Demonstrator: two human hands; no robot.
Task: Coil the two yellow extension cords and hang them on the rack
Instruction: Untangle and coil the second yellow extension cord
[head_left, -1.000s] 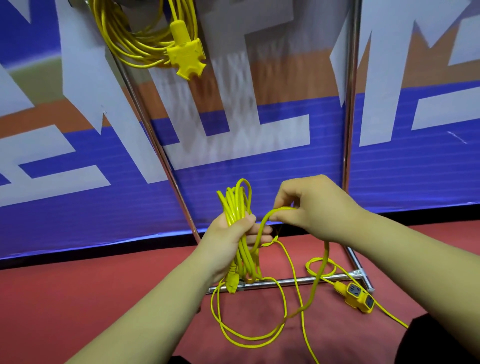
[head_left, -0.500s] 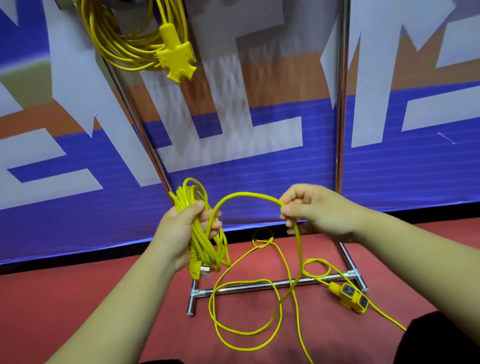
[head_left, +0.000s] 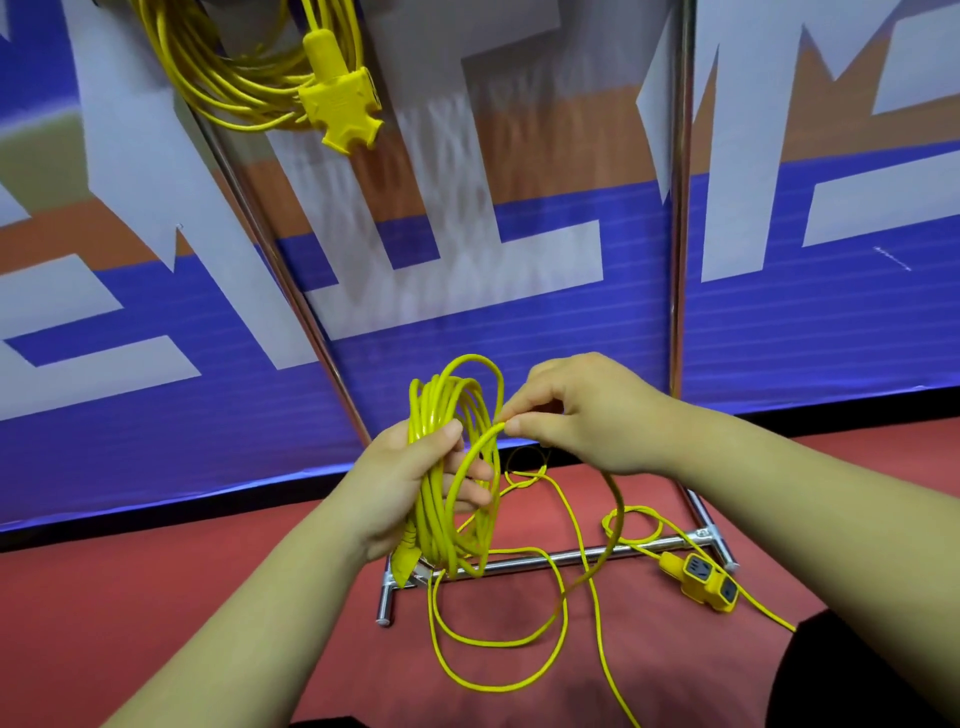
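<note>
Yellow second cord (head_left: 441, 410) sits half-coiled at frame centre, left hand (head_left: 405, 483) fingers clamped round it, right hand (head_left: 587, 415) pinching the next turn; floor slack (head_left: 493, 689) wants gathering, then hanging by the upper-left coil (head_left: 228, 83).

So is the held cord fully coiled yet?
Partly coiled. The left hand grips a bundle of loops; slack from the right hand and the socket end lie on the floor.

Views: one. Head-worn wide-angle camera, facing forward and down. Near field: forearms enter from the lower edge; left hand (head_left: 400, 478) and right hand (head_left: 587, 415), close to the lens, hold the yellow cord (head_left: 439, 525) at centre frame. Far field: red floor (head_left: 156, 597) below, rack (head_left: 676, 260) uprights and banner wall (head_left: 805, 338) above.
</note>
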